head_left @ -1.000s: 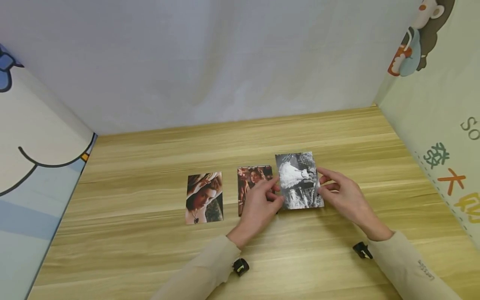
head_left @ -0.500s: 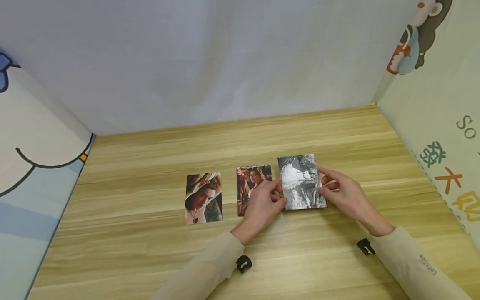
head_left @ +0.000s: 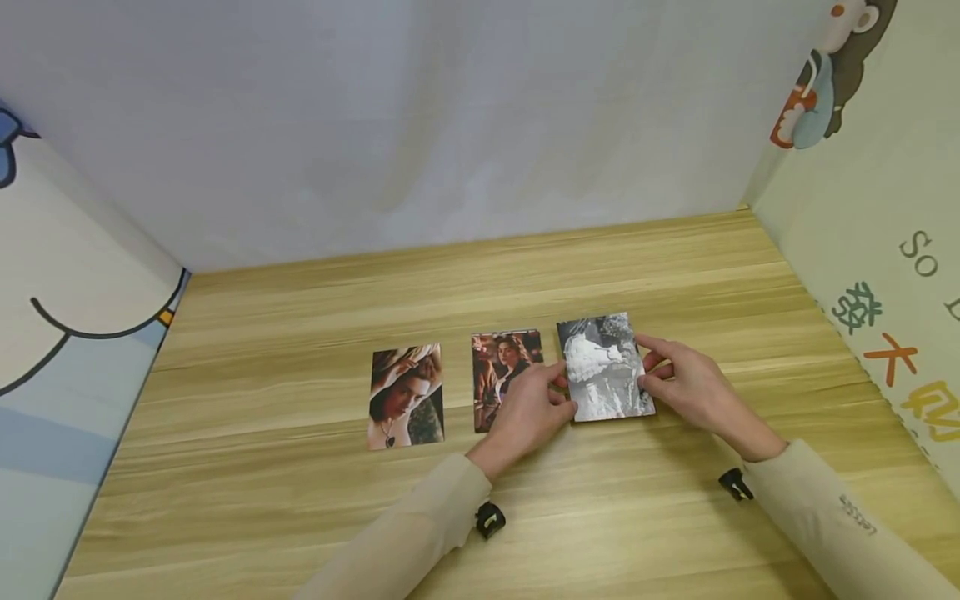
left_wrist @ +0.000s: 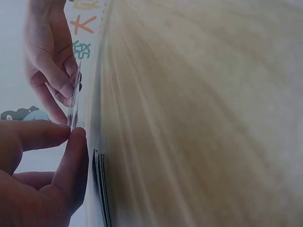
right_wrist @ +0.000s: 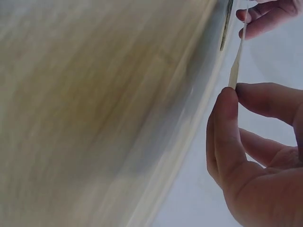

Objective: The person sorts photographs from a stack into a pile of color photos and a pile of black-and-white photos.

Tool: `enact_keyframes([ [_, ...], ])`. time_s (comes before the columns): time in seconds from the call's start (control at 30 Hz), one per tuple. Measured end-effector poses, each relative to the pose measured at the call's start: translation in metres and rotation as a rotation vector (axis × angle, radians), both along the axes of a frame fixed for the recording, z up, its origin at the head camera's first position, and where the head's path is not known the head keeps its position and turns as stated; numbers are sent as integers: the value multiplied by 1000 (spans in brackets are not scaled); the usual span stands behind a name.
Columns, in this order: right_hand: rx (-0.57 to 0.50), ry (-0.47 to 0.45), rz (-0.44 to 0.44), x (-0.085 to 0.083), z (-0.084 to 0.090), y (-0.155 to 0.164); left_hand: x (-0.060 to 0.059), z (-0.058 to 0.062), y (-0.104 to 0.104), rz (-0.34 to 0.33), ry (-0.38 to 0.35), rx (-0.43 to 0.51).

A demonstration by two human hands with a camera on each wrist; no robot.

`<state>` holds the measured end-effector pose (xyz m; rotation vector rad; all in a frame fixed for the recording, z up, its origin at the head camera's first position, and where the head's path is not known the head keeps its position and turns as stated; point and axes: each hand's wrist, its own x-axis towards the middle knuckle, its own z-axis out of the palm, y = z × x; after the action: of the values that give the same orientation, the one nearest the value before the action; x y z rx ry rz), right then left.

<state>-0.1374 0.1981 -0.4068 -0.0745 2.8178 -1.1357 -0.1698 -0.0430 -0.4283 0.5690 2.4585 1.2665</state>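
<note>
3 photo prints, 2 hands, 1 table.

Prints: 1 black-and-white print point(head_left: 605, 368), 2 colour portraits: middle portrait point(head_left: 501, 367) and far-left portrait point(head_left: 407, 396). Hands: left hand point(head_left: 525, 408), right hand point(head_left: 693, 390). 1 wooden table point(head_left: 300, 500). 2 black wrist clips: left clip point(head_left: 489, 520), right clip point(head_left: 734, 484).

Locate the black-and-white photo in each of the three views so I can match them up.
Head: black-and-white photo right of centre, rightmost of three, pinched by left hand and right hand.
Left wrist: seen edge-on, upper left, above the thumb.
Right wrist: edge-on, upper right, above the thumb.
Shared landmark: the wooden table, which fills most of both wrist views.
</note>
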Motion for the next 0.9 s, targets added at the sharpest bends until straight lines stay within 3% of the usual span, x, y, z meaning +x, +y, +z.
enact_keyframes([
  [0.4,48,-33,44,-6,-2,1,-4,1,2,-51,2,-85],
  [0.63,82,-40,68,-8,-3,2,-10,2,5,-102,84,-168],
  [0.9,97,-55,77,-8,-4,3,-15,3,6,-127,62,-167],
])
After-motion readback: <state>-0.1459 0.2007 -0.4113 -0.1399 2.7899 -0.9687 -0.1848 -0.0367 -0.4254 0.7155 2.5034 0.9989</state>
